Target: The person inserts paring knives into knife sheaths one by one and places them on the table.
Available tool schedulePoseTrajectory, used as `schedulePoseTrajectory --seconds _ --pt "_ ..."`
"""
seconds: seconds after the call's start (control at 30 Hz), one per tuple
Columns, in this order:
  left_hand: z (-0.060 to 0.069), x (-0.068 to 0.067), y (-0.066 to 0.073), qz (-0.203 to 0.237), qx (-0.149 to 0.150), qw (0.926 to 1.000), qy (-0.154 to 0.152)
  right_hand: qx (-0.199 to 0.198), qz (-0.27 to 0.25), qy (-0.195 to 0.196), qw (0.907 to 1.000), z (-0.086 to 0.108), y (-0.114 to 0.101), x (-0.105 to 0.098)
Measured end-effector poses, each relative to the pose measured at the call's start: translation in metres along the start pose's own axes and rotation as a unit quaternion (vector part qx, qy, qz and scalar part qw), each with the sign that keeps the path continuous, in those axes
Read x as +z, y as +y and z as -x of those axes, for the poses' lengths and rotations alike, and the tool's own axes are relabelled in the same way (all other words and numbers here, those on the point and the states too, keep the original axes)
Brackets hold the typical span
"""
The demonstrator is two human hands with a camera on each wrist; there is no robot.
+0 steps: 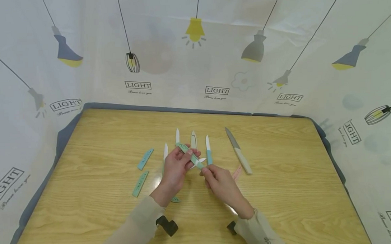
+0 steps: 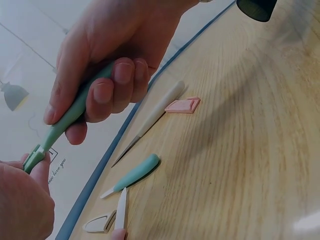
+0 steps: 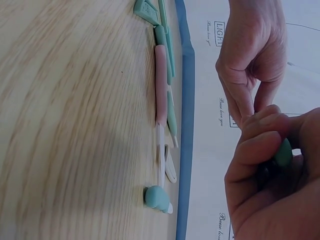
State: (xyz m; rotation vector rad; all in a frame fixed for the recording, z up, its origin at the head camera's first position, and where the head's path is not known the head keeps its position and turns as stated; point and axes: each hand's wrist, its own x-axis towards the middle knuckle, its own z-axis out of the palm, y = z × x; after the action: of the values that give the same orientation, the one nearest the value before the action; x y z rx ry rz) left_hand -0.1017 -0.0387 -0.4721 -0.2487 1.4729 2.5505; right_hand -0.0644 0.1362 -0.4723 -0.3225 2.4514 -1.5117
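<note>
Above the table, my left hand (image 1: 175, 170) pinches a green blade sheath (image 1: 184, 148) between thumb and fingers. My right hand (image 1: 221, 181) grips the green handle (image 2: 75, 107) of a small knife, its end pointing into the sheath. A short pale stretch of blade shows between them; the rest is hidden. Below and beyond the hands lie a blue-handled knife (image 1: 209, 155), a white sheath (image 1: 193, 139) and a pink-handled knife (image 3: 161, 82). Two more white blades (image 1: 165, 150) point away beside my left hand.
At the left lie a blue sheath (image 1: 145, 159) and a green sheath (image 1: 140, 184). On the right is a white-handled knife (image 1: 243, 161) with a grey blade, and near it a pink sheath (image 1: 237, 173). Printed fabric walls (image 1: 168, 83) border the wooden table (image 1: 88, 212).
</note>
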Motion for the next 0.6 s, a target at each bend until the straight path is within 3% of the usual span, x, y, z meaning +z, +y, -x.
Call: schedulePoseTrajectory --seconds 0.4,0.6 --pt "0.0015 0.0008 -0.0002 -0.001 -0.011 0.9998 0.019 -0.002 0.017 -0.001 0.9999 -0.0026 0.0003 0.0024" --pt "0.0013 -0.0009 -0.0039 -0.002 -0.012 0.9996 0.026 -0.024 0.097 0.028 0.9946 -0.0039 0.0019 0.0025"
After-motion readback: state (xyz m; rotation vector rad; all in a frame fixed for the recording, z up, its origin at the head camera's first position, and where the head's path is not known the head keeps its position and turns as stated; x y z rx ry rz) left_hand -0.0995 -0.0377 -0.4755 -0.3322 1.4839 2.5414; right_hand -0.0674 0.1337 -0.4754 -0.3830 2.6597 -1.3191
